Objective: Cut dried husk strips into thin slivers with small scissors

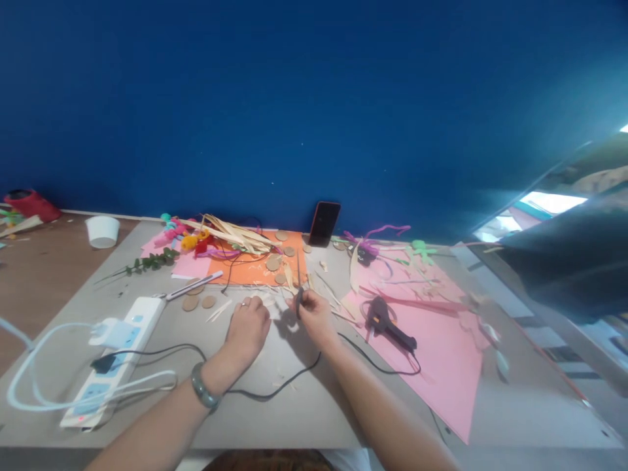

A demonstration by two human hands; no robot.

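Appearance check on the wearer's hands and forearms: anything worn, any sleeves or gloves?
No gloves, and both forearms are bare as far as they show, no sleeves. Left hand: a small ring on one finger, and a rounded, grey-green bangle around the wrist. Right hand: no bracelet or ring visible. No markings I can make out.

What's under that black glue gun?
Pink paper shows around much of the glue gun. Whatever lies directly beneath its body is covered, so I can't tell.
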